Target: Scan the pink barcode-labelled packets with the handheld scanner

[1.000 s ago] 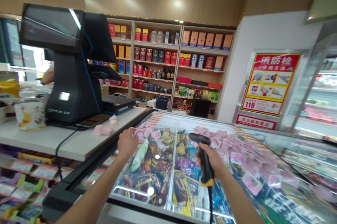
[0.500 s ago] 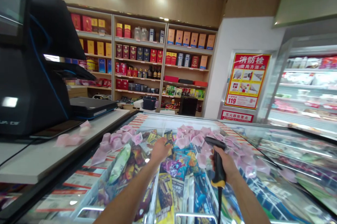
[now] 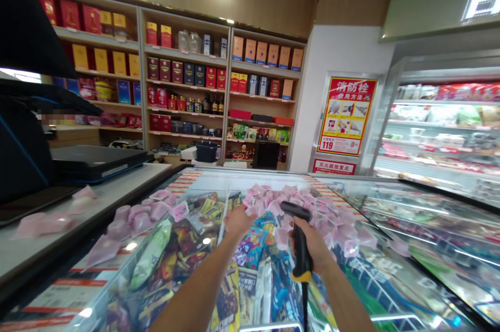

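Note:
In my right hand [image 3: 312,246] is a black and yellow handheld barcode scanner [image 3: 301,249], its head turned up to the left and its cord hanging down. My left hand [image 3: 239,221] reaches forward over the glass-topped freezer [image 3: 211,180], its fingers curled at the left edge of a cluster of pink translucent plastic pieces [image 3: 269,199]. What those fingers hold, if anything, I cannot make out. Under the hands, colourful packaged ice creams [image 3: 246,249] fill wire baskets; a yellow packet [image 3: 227,295] lies below my left forearm.
More pink pieces [image 3: 136,220] lie along the freezer's left side, and others [image 3: 50,224] on the white counter [image 3: 128,191]. A black checkout machine [image 3: 23,139] stands at left. Behind are shelves of boxes [image 3: 187,72], a red fire-hydrant poster [image 3: 347,116] and a lit chiller [image 3: 441,129].
My view has turned slightly right, so the surroundings shift left. My left hand has moved right relative to the packets, up to the pink cluster. The scanner stays in my right hand.

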The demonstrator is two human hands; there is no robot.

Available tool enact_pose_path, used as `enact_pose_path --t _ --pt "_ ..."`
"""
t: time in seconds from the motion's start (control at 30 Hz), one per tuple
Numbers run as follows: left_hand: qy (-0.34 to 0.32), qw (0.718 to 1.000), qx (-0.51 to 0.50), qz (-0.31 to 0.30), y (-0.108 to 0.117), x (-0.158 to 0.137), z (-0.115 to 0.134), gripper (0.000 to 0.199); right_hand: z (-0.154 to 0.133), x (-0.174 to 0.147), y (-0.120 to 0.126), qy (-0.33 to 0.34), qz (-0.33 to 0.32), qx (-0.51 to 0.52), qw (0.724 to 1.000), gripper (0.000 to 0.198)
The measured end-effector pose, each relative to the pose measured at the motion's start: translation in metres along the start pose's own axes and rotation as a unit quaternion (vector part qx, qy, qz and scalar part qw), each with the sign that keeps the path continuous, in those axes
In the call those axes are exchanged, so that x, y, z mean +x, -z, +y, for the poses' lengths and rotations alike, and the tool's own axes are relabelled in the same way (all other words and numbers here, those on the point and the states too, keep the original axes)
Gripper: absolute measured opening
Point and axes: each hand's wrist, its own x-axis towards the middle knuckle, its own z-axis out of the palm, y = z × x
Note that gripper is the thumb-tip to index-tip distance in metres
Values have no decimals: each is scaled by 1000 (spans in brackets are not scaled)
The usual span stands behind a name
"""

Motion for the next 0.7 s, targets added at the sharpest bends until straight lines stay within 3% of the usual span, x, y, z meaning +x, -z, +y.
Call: enact_pose_path --t 0.2,0.47,0.7 --pt "-30 997 -62 29 -1 -4 -7 29 6 -5 -10 -14 -38 5 999 29" --pt "-73 987 -104 100 24 -14 -56 27 8 -30 -52 -28 -158 -16 987 31" --pt "-72 983 -103 134 43 -25 -83 26 14 -41 -82 -46 -193 -50 979 28"
